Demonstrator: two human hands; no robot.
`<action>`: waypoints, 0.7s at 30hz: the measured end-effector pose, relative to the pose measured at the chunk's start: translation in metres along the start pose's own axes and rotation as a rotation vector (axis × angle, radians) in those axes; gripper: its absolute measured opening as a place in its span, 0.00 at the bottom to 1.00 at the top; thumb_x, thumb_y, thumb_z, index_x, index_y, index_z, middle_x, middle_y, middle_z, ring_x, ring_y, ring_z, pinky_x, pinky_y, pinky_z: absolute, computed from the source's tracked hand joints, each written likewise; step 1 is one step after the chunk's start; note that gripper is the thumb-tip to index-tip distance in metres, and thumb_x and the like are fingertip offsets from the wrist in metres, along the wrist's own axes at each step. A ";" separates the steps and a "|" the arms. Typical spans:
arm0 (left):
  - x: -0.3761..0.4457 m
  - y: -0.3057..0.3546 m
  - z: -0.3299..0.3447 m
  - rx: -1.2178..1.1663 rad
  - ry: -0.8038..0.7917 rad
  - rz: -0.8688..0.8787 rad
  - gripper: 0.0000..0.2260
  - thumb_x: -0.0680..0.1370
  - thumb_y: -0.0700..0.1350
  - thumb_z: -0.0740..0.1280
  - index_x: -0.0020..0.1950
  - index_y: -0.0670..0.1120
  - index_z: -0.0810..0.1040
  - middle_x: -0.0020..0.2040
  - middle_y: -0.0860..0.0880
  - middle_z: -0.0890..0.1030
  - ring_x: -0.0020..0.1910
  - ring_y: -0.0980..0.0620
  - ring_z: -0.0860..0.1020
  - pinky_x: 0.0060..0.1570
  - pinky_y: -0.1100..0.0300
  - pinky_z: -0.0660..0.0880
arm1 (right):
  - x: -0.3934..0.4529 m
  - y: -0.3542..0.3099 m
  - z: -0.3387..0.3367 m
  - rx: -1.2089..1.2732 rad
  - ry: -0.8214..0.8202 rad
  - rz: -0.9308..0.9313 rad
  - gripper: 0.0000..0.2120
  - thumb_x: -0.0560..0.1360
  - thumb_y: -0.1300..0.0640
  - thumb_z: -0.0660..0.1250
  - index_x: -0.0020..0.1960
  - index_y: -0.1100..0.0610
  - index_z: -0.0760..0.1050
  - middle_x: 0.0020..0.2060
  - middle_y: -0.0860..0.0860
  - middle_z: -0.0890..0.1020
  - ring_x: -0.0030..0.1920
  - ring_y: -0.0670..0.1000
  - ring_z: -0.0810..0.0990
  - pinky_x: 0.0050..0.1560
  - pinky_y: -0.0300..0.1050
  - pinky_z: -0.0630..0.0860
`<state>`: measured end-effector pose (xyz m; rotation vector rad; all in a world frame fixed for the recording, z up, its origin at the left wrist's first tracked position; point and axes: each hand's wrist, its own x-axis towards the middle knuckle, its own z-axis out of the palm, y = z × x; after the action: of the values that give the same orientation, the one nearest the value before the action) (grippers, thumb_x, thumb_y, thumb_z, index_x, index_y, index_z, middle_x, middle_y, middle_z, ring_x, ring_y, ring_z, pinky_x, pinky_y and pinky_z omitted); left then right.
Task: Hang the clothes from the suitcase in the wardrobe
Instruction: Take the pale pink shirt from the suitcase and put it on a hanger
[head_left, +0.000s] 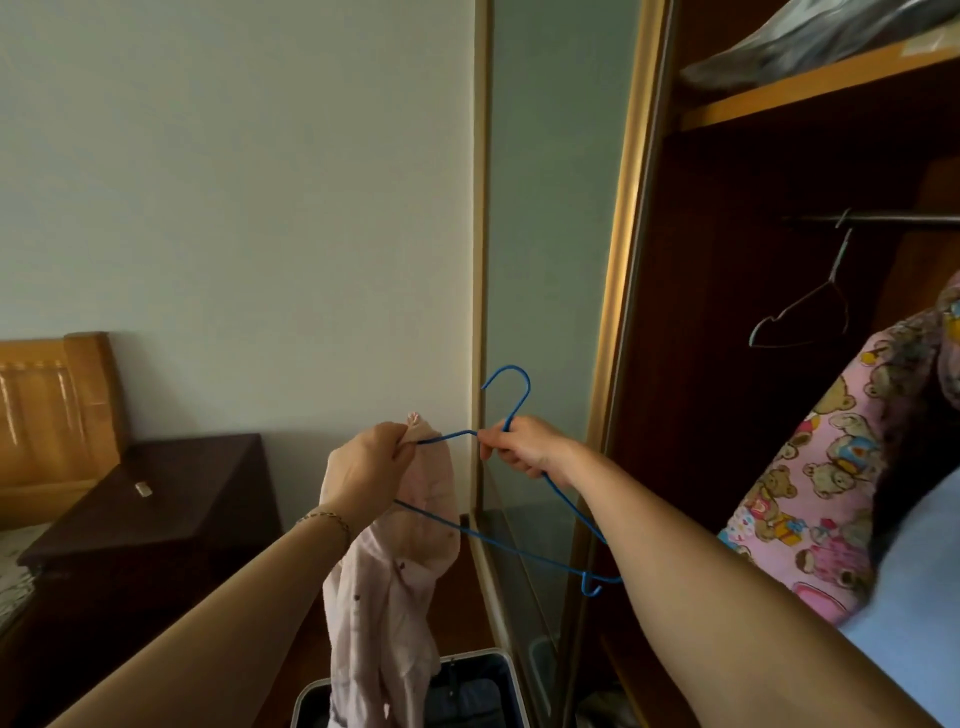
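A blue wire hanger (511, 548) is held up in front of the wall, its hook pointing upward. My right hand (522, 447) grips it at the neck just below the hook. My left hand (366, 467) pinches the top of a pale pink garment (384, 597) against the hanger's left shoulder; the cloth hangs down over the open suitcase (467, 686) at the bottom. The open wardrobe (753, 312) is on the right, with a metal rail (893, 220) across it.
An empty grey wire hanger (810, 306) hangs on the rail. Pink bear-print fabric (810, 478) and light blue cloth (914, 587) fill the wardrobe's lower right. A gold-framed sliding door (561, 312) stands beside it. A dark bedside cabinet (156, 514) and a wooden headboard (52, 410) sit at the left.
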<state>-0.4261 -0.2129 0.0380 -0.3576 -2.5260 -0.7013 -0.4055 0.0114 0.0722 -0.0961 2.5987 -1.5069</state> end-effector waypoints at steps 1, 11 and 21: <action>-0.001 -0.001 -0.003 -0.035 0.033 -0.022 0.17 0.80 0.55 0.57 0.35 0.48 0.71 0.29 0.51 0.75 0.31 0.48 0.74 0.28 0.58 0.62 | -0.001 0.001 0.001 0.023 -0.031 -0.003 0.14 0.79 0.48 0.61 0.39 0.55 0.77 0.25 0.46 0.64 0.24 0.45 0.59 0.23 0.37 0.55; -0.013 0.021 -0.009 -0.152 0.086 -0.004 0.17 0.79 0.52 0.60 0.32 0.48 0.66 0.26 0.51 0.70 0.28 0.49 0.70 0.30 0.57 0.63 | 0.003 -0.015 0.011 -0.169 0.245 -0.149 0.16 0.78 0.52 0.63 0.33 0.54 0.78 0.25 0.47 0.67 0.26 0.45 0.65 0.30 0.39 0.61; 0.011 0.011 -0.025 -0.338 0.142 -0.340 0.15 0.79 0.46 0.60 0.32 0.43 0.70 0.29 0.48 0.72 0.31 0.45 0.70 0.27 0.58 0.60 | -0.016 -0.001 -0.016 -0.150 -0.066 0.041 0.13 0.78 0.50 0.64 0.37 0.55 0.76 0.25 0.47 0.63 0.24 0.45 0.58 0.25 0.38 0.52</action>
<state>-0.4212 -0.2160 0.0670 0.0152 -2.3531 -1.2442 -0.3916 0.0265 0.0822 -0.1050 2.6408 -1.2714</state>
